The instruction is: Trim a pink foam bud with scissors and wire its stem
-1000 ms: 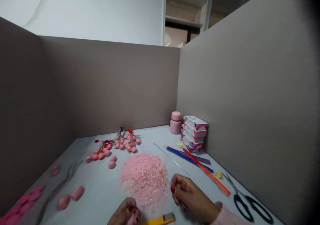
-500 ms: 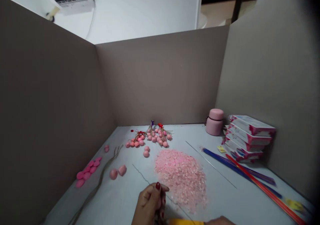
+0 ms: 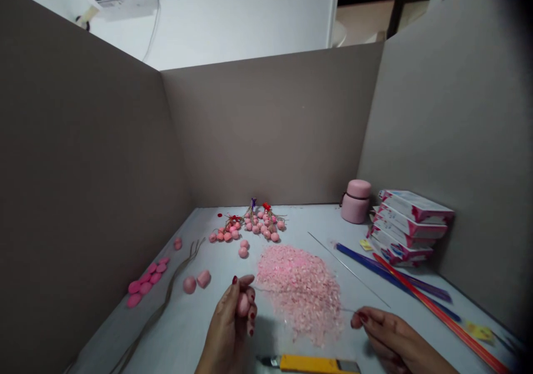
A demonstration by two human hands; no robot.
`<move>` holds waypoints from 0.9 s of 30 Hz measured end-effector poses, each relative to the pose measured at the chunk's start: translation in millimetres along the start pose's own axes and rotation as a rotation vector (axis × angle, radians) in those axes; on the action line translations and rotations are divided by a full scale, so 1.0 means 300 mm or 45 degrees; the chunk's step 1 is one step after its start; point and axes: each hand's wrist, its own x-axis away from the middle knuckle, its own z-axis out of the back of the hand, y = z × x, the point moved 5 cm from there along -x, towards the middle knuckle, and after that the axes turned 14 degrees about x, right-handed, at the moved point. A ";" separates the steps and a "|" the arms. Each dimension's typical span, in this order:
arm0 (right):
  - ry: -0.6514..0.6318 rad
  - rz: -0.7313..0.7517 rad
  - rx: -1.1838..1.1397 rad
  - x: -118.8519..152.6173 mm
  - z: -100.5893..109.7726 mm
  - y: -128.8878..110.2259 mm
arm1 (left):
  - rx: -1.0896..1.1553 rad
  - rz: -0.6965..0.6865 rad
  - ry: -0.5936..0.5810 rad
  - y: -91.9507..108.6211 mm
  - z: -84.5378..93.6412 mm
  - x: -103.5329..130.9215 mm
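My left hand (image 3: 234, 313) curls around a small pink ball (image 3: 243, 304), which shows between thumb and fingers. To the right, my right hand (image 3: 387, 329) pinches the end of a thin wire (image 3: 347, 309). This wire runs left over a heap of pink shavings (image 3: 302, 291), toward the fingers of my left hand; its far end is hard to make out. A yellow utility knife (image 3: 312, 364) lies below, between both hands. Two pink lumps, one a rounded ball (image 3: 189, 285) and one a faceted piece (image 3: 204, 278), rest left of my left hand.
Bunches of pink balls (image 3: 262, 224) stand at the back. Pink discs (image 3: 145, 284) and long twine (image 3: 166, 296) lie left. Rightward are a thin rod (image 3: 345, 266), blue strips (image 3: 375, 271), red strips (image 3: 437, 313), stacked boxes (image 3: 410, 227) and a pink flask (image 3: 356, 202). Grey panels (image 3: 270, 135) enclose the table.
My hands have moved apart; the right came up from the bottom edge and now pinches the wire. The wire has swung nearly level. The pink ball and the whole knife have come into view.
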 end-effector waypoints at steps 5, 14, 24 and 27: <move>0.267 -0.061 -0.212 -0.011 0.053 0.011 | -0.696 -0.301 -0.189 0.019 -0.035 0.045; 0.427 -0.109 -0.158 -0.012 0.077 0.026 | -2.036 -0.677 -0.600 0.009 -0.115 0.120; 0.416 -0.118 -0.087 -0.027 0.073 0.039 | -2.223 -0.685 -0.656 -0.004 -0.134 0.131; 0.411 -0.120 -0.090 -0.023 0.067 0.037 | -2.218 -0.681 -0.641 -0.012 -0.133 0.132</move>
